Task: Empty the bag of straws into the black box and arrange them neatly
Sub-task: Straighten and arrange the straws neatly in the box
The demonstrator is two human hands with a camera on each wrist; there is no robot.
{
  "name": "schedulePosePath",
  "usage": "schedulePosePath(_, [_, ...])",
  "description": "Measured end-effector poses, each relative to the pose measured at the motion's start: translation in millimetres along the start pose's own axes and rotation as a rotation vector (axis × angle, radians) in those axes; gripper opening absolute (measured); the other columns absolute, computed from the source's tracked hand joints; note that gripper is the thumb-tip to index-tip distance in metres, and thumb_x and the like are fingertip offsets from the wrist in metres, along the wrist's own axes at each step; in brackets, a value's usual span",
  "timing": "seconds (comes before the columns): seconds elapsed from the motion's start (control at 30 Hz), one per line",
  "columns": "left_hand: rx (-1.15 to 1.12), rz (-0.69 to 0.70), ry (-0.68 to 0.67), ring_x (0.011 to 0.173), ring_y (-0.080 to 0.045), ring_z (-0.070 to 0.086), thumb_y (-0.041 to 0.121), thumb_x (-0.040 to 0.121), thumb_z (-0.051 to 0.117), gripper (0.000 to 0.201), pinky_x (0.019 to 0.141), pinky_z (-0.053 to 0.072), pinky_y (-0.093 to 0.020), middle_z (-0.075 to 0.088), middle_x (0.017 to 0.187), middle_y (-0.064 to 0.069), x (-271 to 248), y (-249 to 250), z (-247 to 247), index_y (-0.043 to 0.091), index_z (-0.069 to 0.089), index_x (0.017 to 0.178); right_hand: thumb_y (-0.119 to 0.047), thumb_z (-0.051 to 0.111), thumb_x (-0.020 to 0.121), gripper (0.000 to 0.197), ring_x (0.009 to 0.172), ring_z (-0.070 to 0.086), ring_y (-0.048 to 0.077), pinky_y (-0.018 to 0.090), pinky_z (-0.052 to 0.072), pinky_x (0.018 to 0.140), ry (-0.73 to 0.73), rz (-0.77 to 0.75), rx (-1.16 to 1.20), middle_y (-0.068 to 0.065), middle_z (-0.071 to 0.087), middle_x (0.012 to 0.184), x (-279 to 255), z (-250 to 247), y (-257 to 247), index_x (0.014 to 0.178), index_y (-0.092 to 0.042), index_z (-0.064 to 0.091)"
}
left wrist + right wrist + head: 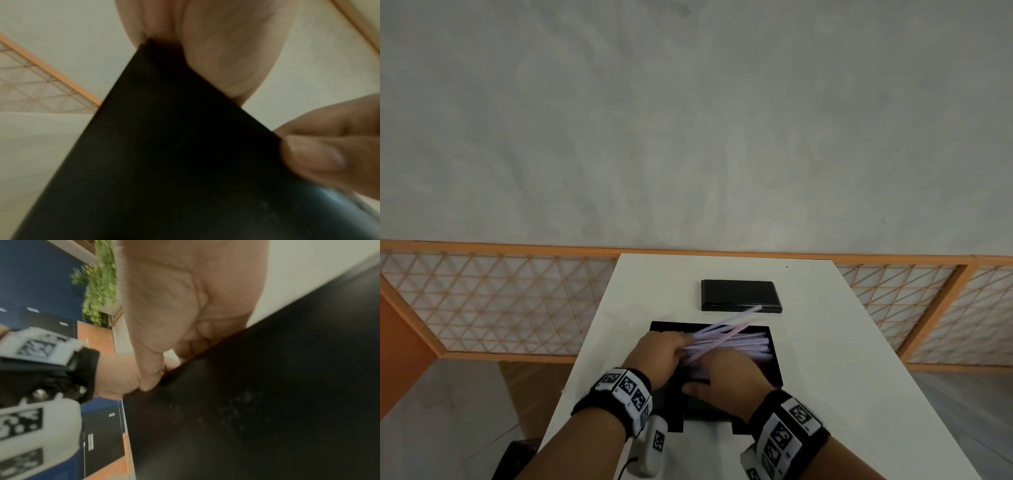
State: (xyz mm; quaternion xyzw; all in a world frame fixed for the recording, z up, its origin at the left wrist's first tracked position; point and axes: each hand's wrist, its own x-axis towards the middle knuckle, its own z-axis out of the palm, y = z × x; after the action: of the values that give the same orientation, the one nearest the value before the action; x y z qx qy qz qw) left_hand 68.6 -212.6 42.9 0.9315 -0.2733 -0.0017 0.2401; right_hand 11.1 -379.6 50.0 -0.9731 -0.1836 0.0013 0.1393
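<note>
The open black box (pixel 774 366) lies on the white table (pixel 842 359) with a bunch of pale pink and white straws (pixel 736 342) inside, running left to right. Two or three straws tilt up over the far wall toward the lid. My left hand (pixel 664 353) grips the straws' left ends. My right hand (pixel 726 373) lies across the near straws, fingers bent down into the box, thumb at the near wall. In the wrist views the box wall (pixel 164 154) (pixel 267 394) fills most of the picture and the fingertips are hidden. No bag is in view.
The box's black lid (pixel 739 294) lies flat just beyond the box, and one raised straw tip reaches over its front edge. An orange-framed lattice fence (pixel 500 301) runs behind the table. The table's left and right edges are close to the box.
</note>
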Motion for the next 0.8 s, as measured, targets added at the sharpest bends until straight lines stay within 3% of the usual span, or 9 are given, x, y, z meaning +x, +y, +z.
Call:
schedulePosePath(0.1, [0.027,-0.040,-0.029,0.098,-0.013,0.060,0.019,0.086,0.046,0.039,0.086,0.043,-0.021,0.066,0.112,0.005,-0.2,-4.3,0.8,0.036,0.060,0.118,-0.044,0.051,0.083,0.028,0.076,0.064,0.023,0.029,0.045,0.062,0.240,-0.047,-0.076,0.001,0.067,0.080,-9.6,-8.5,1.4,0.080,-0.019,0.065])
schedulePosePath(0.13, [0.029,-0.038,-0.039,0.097,-0.014,0.061,0.020,0.085,0.045,0.039,0.085,0.044,-0.022,0.067,0.110,0.003,0.2,-6.1,1.4,0.036,0.061,0.117,-0.039,0.056,0.079,0.021,0.072,0.063,0.021,0.027,0.046,0.060,0.319,-0.065,-0.099,-0.001,0.066,0.076,-11.8,-12.6,3.2,0.075,-0.020,0.064])
schedulePosePath(0.2, [0.062,-0.001,-0.064,0.099,-0.017,0.060,0.024,0.086,0.046,0.034,0.086,0.045,-0.026,0.067,0.108,0.003,0.9,-5.8,-1.6,0.036,0.061,0.114,-0.035,0.066,0.070,0.017,0.083,0.064,0.017,0.029,0.051,0.071,0.376,-0.027,-0.159,-0.004,0.069,0.091,-13.5,-18.1,10.8,0.085,-0.026,0.068])
schedulePosePath(0.27, [0.105,0.036,-0.125,0.113,-0.018,0.054,0.034,0.093,0.045,0.032,0.099,0.038,-0.030,0.062,0.121,0.004,0.7,-4.3,-5.0,0.037,0.056,0.123,-0.035,0.066,0.072,0.023,0.100,0.063,0.019,0.038,0.049,0.087,0.281,0.070,-0.243,-0.002,0.068,0.110,-13.3,-17.2,22.6,0.095,-0.032,0.070])
schedulePosePath(0.33, [0.172,0.042,-0.223,0.130,-0.018,0.038,0.039,0.097,0.040,0.037,0.110,0.020,-0.033,0.052,0.136,0.004,-1.3,-2.7,-10.0,0.034,0.048,0.133,-0.028,0.052,0.085,0.021,0.110,0.058,0.019,0.042,0.030,0.103,0.107,0.159,-0.283,-0.006,0.065,0.114,-16.2,-17.6,31.8,0.097,-0.032,0.069])
schedulePosePath(0.37, [0.218,0.044,-0.274,0.137,-0.018,0.027,0.040,0.098,0.036,0.039,0.112,0.011,-0.033,0.045,0.142,0.004,-2.4,-3.2,-12.2,0.031,0.044,0.136,-0.024,0.047,0.088,0.024,0.110,0.056,0.018,0.038,0.022,0.104,0.054,0.163,-0.306,-0.009,0.063,0.111,-17.5,-15.1,37.4,0.099,-0.030,0.067])
schedulePosePath(0.43, [0.330,0.048,-0.353,0.142,-0.017,0.013,0.039,0.100,0.029,0.043,0.113,0.001,-0.032,0.033,0.149,0.006,-4.5,-4.8,-15.6,0.028,0.038,0.140,-0.022,0.046,0.089,0.026,0.109,0.054,0.017,0.033,0.024,0.095,-0.034,0.148,-0.323,-0.009,0.062,0.109,-19.6,-16.2,43.6,0.104,-0.029,0.066])
schedulePosePath(0.6, [0.441,0.010,-0.410,0.143,-0.016,0.006,0.040,0.100,0.024,0.044,0.112,-0.005,-0.044,0.026,0.152,0.009,-6.7,-4.8,-18.0,0.029,0.035,0.142,-0.021,0.049,0.089,0.031,0.105,0.058,0.025,0.029,0.041,0.088,-0.219,0.162,-0.383,0.001,0.064,0.114,-17.3,-31.2,52.9,0.113,-0.031,0.066])
schedulePosePath(0.8, [0.404,0.029,-0.371,0.141,-0.018,0.014,0.041,0.098,0.031,0.042,0.114,0.002,-0.046,0.034,0.149,0.007,-6.8,-9.2,-17.0,0.029,0.046,0.135,-0.027,0.048,0.094,0.028,0.108,0.058,0.025,0.033,0.039,0.096,-0.359,0.094,-0.437,0.000,0.065,0.117,-12.6,-37.8,55.7,0.115,-0.033,0.066])
